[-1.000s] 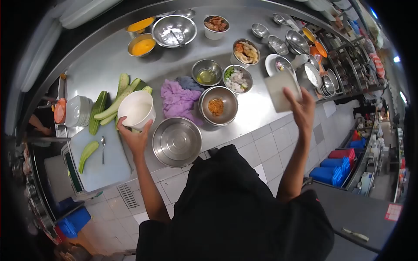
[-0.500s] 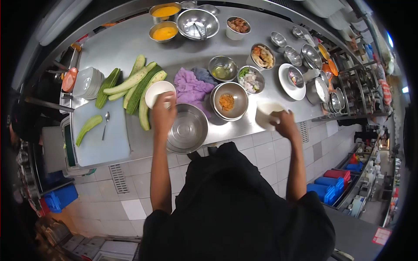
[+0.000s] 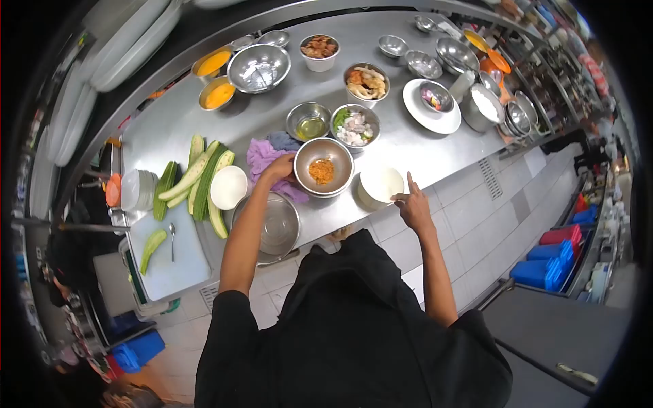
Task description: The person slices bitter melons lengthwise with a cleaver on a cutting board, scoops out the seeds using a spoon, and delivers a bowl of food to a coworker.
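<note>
My left hand (image 3: 280, 170) grips the left rim of a steel bowl (image 3: 324, 167) with orange crumbly food in its bottom. My right hand (image 3: 412, 204) is at the right side of a white tub (image 3: 381, 187) near the table's front edge, index finger pointing up, the other fingers at its rim. A purple cloth (image 3: 260, 158) lies behind and beside my left hand. Under my left forearm is a wide empty steel bowl (image 3: 279, 228). A white bowl (image 3: 228, 188) stands left of it, against the green striped gourds (image 3: 204, 178).
A cutting board (image 3: 178, 262) with a spoon (image 3: 173, 238) and a gourd piece lies at left. Behind my hands stand a bowl of chopped onion (image 3: 355, 127), a tub of seafood (image 3: 366, 83) and yellow liquid bowls (image 3: 217, 94). A white plate (image 3: 432, 109) is at right.
My left hand has let go of the white bowl beside the gourds and moved right to the steel bowl. The white tub in my right hand has come to rest upright on the table.
</note>
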Available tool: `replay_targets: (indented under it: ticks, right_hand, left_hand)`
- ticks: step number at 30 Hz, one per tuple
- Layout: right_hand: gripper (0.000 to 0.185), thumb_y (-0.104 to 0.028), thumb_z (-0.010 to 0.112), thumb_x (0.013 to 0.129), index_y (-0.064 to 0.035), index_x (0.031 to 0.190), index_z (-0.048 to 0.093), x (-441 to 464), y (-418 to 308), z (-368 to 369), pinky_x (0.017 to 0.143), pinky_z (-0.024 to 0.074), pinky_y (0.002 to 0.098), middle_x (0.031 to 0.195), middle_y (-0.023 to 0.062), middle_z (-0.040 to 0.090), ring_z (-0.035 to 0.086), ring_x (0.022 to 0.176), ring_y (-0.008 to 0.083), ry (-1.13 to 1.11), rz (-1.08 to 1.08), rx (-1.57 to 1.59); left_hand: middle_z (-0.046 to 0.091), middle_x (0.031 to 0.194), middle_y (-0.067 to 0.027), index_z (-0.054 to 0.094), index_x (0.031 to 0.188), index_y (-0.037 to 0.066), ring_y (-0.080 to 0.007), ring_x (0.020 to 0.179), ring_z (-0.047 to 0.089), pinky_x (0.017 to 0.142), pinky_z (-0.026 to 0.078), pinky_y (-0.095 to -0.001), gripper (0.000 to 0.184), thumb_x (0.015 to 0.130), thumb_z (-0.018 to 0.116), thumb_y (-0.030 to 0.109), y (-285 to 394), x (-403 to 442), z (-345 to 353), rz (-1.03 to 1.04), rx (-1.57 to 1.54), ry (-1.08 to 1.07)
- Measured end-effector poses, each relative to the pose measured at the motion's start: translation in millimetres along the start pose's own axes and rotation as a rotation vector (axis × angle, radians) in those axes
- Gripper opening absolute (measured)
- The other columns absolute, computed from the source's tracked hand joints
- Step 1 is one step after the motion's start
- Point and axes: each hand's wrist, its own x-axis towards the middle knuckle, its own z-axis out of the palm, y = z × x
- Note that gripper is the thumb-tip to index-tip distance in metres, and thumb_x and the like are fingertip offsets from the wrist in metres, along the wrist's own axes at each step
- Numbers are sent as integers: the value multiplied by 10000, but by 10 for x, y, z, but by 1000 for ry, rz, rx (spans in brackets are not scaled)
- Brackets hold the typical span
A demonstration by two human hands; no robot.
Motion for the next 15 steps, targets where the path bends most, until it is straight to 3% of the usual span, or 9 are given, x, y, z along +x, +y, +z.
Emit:
replay_targets:
  ticks: [1, 2, 4, 7, 9, 12, 15]
  right_hand:
    - [182, -114, 687, 759, -188, 910, 759, 24, 76, 69, 1002, 386, 508, 1467, 148, 372, 465, 1238, 362, -32, -8, 141]
    - [182, -114, 687, 759, -188, 910, 759, 17, 127, 164, 1002, 386, 508, 1467, 148, 372, 465, 1238, 362, -30, 2, 161]
    - [171, -128, 660, 778, -171, 912, 757, 57, 137, 342, 870, 458, 438, 1469, 177, 356, 559, 1088, 338, 55, -179, 37]
    - [169, -137, 654, 779, -158, 913, 755, 175, -35, 410, 881, 457, 434, 1452, 190, 373, 572, 1043, 328, 19, -218, -13]
    - [171, -111, 663, 767, -145, 910, 750, 321, -106, 545, 863, 469, 414, 1436, 191, 392, 583, 1001, 315, 82, -327, 33]
    - [204, -59, 683, 740, -111, 930, 736, 493, -260, 607, 840, 508, 428, 1421, 152, 422, 608, 967, 356, 85, -447, 208]
    - [302, 39, 633, 795, -37, 1087, 655, 591, -293, 705, 783, 550, 353, 1354, 183, 470, 617, 1045, 294, 190, -277, 685]
  left_hand:
    - [676, 885, -74, 566, 1242, 96, -174, 668, 666, 566, 560, -315, 326, 931, 470, 110, 12, 21, -54, -51, -6, 16]
    - [673, 909, -71, 559, 1254, 87, -170, 711, 669, 599, 566, -311, 331, 938, 462, 104, -2, 19, -90, -101, -38, 23]
    - [671, 922, -73, 563, 1247, 84, -171, 734, 670, 613, 568, -315, 321, 942, 467, 116, 38, -66, -150, -93, -39, 52]
    - [665, 993, -60, 615, 1160, 35, -120, 820, 630, 706, 529, -269, 278, 943, 538, 192, 327, -351, -185, -102, -19, 111]
    - [664, 1043, -82, 611, 1167, 6, -133, 889, 632, 781, 523, -277, 297, 935, 554, 183, 384, -449, -189, 47, -38, 145]
    - [658, 1075, -103, 601, 1177, -19, -144, 935, 627, 816, 516, -288, 311, 923, 566, 157, 512, -509, 78, 24, -124, 194]
    - [657, 1067, -99, 565, 1236, 5, -150, 901, 632, 767, 524, -285, 344, 915, 563, 130, 460, -465, 409, -30, -202, 270]
